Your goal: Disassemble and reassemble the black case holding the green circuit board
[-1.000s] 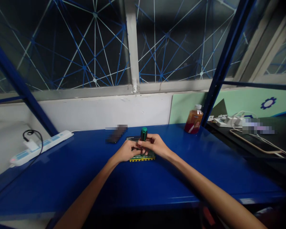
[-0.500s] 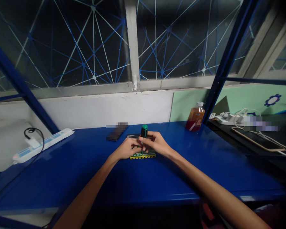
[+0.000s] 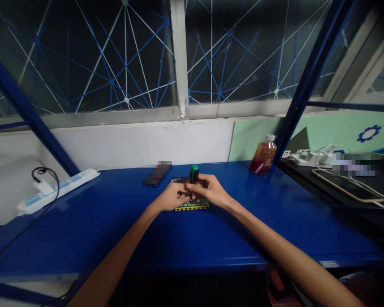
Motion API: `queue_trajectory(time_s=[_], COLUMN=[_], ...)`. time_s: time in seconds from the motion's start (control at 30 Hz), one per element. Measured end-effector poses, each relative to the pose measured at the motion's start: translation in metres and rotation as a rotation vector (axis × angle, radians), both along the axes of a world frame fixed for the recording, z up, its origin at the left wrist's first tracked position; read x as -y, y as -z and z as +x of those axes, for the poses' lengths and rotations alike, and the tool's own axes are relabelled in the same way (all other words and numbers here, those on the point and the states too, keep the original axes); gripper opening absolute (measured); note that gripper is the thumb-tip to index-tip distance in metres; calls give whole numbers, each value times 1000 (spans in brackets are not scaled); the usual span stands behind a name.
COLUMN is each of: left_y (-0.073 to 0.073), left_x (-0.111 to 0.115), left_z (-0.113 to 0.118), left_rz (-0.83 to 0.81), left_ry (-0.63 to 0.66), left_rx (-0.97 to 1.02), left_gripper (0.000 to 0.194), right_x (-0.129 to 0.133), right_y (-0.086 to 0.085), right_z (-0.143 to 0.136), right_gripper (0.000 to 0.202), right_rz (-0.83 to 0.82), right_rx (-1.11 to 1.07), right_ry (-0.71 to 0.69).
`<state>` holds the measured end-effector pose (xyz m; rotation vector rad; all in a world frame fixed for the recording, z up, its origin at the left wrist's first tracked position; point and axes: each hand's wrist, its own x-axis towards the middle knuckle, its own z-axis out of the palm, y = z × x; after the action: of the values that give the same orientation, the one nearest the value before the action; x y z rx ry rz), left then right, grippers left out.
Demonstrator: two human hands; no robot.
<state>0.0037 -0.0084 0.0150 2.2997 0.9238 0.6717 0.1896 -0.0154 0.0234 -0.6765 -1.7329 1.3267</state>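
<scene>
In the middle of the blue table, my right hand (image 3: 210, 190) is closed around a screwdriver (image 3: 194, 172) with a green and black handle. The screwdriver stands upright, its tip hidden among my fingers. Below it lies a green circuit board (image 3: 198, 204) with a yellow strip along its near edge and a dark part at its far side. My left hand (image 3: 173, 196) rests at the board's left side, its fingers bent together close to the screwdriver. What those fingers pinch, if anything, is hidden.
On the blue table (image 3: 115, 230), a dark phone-like slab (image 3: 158, 175) lies behind the board. A drink bottle (image 3: 263, 155) stands at the back right. A white power strip (image 3: 62, 189) with a black cable is at the left. Cables and another phone (image 3: 345, 186) lie on a dark surface at right.
The view has shifted slightly. Both hands stay at the board, and the screwdriver remains upright in my right hand.
</scene>
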Motion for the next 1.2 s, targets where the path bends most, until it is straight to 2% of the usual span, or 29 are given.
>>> queue_trajectory(time_s=[0.23, 0.4, 0.63, 0.8, 0.97, 1.1, 1.2], left_y=[8, 6, 10, 9, 6, 3, 3], left_x=[-4, -2, -3, -3, -3, -2, -3], left_z=[0, 0, 1, 1, 3, 1, -1], left_rz=[22, 16, 38, -6, 15, 32, 22], left_ry=[-49, 26, -41, 7, -69, 8, -10], left_rx=[17, 10, 22, 60, 40, 58, 79], left_gripper=[24, 25, 21, 20, 19, 15, 13], right_x=[-1, -1, -2, -2, -4, -4, -3], right_y=[3, 4, 4, 5, 2, 2, 2], right_z=[0, -1, 1, 0, 2, 3, 3], right_gripper=[30, 29, 28, 29, 28, 27, 27], right_rz=[26, 44, 151, 166, 216, 211, 211], right_rx=[41, 45, 109, 119, 165, 148, 141], right_ry=[17, 26, 106, 106, 192, 192, 189])
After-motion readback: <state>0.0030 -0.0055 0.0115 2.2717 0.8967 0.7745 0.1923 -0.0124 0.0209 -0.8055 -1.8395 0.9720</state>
